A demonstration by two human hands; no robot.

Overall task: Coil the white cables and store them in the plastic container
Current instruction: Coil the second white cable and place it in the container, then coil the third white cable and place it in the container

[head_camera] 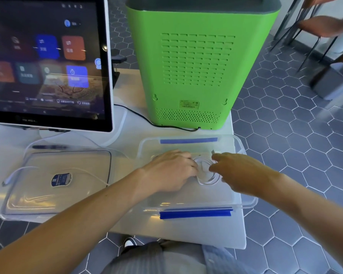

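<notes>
A clear plastic container (188,202) with blue tape strips on its near and far rims sits on the white table. Inside it lies a coiled white cable (207,172). Both hands reach into the container. My left hand (170,171) rests on the coil's left side, fingers curled over it. My right hand (240,171) pinches the coil's right edge, and a plug end sticks up just above its fingers. A second white cable (24,171) lies loose and uncoiled across the clear lid at the left.
The clear lid (57,194) lies flat left of the container, with a small blue-labelled object (61,179) on it. A touchscreen monitor (48,60) stands at the back left, a green machine (196,66) behind the container with a black cord (166,126). The table's edge runs close along the right.
</notes>
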